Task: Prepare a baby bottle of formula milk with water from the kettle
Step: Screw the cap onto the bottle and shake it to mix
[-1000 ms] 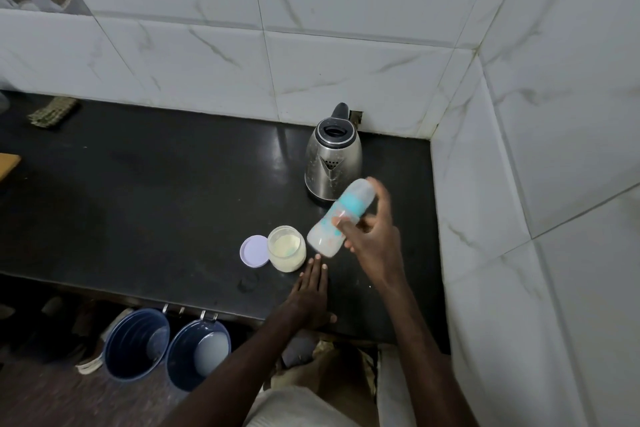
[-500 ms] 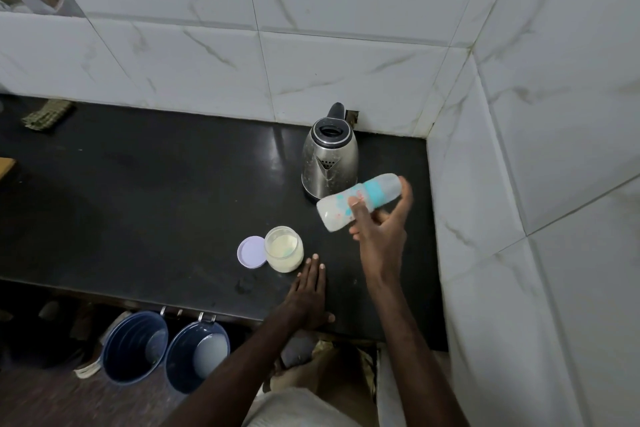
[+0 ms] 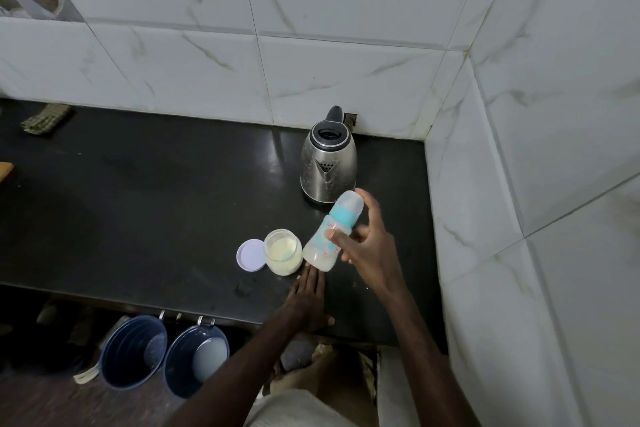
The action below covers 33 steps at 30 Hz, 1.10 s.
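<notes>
At centre right of the frame, a right hand (image 3: 367,246) grips a capped baby bottle (image 3: 341,215) around its middle. The bottle is tilted, base low beside an open jar (image 3: 282,251) of powder, cap up toward the kettle (image 3: 327,166) behind. The left hand (image 3: 308,302) rests flat, fingers straight, on the black counter (image 3: 138,201). The milky contents suggest mixing; a firm hold, a tight collar and swings kept clear of the open jar would serve best.
</notes>
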### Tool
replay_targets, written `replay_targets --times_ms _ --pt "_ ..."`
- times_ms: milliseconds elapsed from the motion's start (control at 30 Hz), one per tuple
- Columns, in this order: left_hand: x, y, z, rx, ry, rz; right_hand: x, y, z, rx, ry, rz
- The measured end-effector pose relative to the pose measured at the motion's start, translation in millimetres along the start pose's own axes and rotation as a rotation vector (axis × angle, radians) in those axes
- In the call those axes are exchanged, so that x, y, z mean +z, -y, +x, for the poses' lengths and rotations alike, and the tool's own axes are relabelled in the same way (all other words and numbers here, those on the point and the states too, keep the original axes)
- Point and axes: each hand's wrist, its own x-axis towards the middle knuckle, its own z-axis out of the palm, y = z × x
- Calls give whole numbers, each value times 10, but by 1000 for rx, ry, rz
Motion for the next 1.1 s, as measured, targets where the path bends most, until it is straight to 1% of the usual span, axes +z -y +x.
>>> replay_targets --times_ms 33,67,167,200,233,333,367,400,500,533,567,667,700,733,833,867,900,933,1000,1033,1067,1100 --pt "1 -5 -4 -2 -6 2 -20 0 1 -11 -11 2" --pt "8 -5 -9 -3 -22 7 -27 16 5 -8 -71 54" --pt "47 10 -6 1 -43 1 7 47 30 16 -329 250" --pt "55 15 -1 -1 -44 4 21 52 23 14 -359 256" --pt "53 13 2 -3 -40 7 29 51 16 14 -322 220" --pt "3 -7 7 -7 -4 -3 19 11 -25 6 -9 30" --pt "-6 -13 4 -7 2 -2 -5 -3 -27 -5 18 8" --pt "-8 -13 -6 -6 -3 -1 -23 1 -21 -7 -16 22" --pt "13 7 -27 6 -23 -7 -38 3 23 30 -282 168" --pt "22 13 -22 8 -23 -8 -53 -2 32 29 -320 180" --pt "23 12 -20 7 -19 -7 -78 -7 38 27 -290 157" --pt "-15 -1 -13 1 1 -1 -175 -17 32 25 18 -18" --pt "-21 -5 -13 2 2 -2 -207 -26 37 19 37 -44" --pt "-14 -7 -15 5 -6 -3 -223 -24 45 25 -11 -30" --pt "29 6 -18 7 -36 2 -185 -16 65 45 -274 149" --pt "38 13 -17 4 -40 5 -163 -15 59 40 -307 179" --pt "41 14 -14 0 -39 7 -147 -18 48 38 -280 164" --pt "29 6 -16 -4 -31 9 -136 -20 32 36 -191 120" --pt "-26 -21 -24 -14 13 5 -129 -23 -7 28 48 2" --pt "-44 -27 -19 -14 30 -2 -138 -31 -9 20 101 -39" --pt "-44 -30 -17 -12 33 -3 -142 -31 -7 14 94 -51" --pt "-40 -26 -20 -8 23 1 -131 -16 -2 12 48 -42"
